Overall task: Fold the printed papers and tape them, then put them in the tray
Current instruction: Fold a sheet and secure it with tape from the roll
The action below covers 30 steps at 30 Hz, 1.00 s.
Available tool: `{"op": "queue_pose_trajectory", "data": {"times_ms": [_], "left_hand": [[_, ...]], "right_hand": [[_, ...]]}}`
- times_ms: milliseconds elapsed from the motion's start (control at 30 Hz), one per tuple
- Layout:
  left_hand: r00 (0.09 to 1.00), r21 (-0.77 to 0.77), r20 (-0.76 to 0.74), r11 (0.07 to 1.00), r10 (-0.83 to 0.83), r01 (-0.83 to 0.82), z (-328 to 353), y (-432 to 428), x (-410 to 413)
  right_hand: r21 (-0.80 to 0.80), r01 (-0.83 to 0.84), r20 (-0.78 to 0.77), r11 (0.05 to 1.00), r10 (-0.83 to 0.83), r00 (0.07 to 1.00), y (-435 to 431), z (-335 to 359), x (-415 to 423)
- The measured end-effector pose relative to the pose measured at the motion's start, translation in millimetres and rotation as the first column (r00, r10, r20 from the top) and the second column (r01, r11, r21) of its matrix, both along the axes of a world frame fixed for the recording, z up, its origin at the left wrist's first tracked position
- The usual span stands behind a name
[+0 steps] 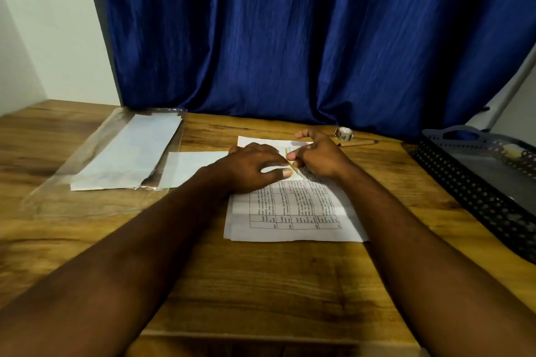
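A folded printed paper with a table of text lies in the middle of the wooden table. My left hand rests flat on its far part, fingers spread, thumb pressing the fold. My right hand is beside it, pinching a yellowish strip of tape at the fold. The dark perforated tray stands at the right edge. A small tape roll lies behind my right hand.
More white papers lie at the left under a clear plastic sleeve, with a loose sheet beside them. A pencil lies near the tape roll. A blue curtain hangs behind the table.
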<state>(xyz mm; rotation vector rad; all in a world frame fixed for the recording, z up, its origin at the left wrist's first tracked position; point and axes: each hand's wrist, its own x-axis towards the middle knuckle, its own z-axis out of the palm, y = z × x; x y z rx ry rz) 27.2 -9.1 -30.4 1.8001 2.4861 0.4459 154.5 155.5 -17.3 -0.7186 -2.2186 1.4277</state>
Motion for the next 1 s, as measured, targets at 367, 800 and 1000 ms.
{"op": "queue_pose_trajectory", "data": {"times_ms": [367,800,1000], "left_hand": [[0.998,0.061,0.000,0.996,0.058,-0.058,-6.6,22.2,-5.1],[0.996,0.069,-0.068,0.996,0.054,-0.049,-3.0,23.1,-4.1],[0.994,0.120,-0.096,0.991,-0.043,0.054,-2.3,16.6,-2.9]], "right_hand": [[0.248,-0.174,0.030,0.953,0.172,0.985,11.1,-8.1,7.9],[0.223,-0.358,0.248,0.907,0.302,0.920,16.2,15.7,35.9],[0.209,-0.392,0.278,0.896,0.330,0.902,13.4,19.8,39.6]]}}
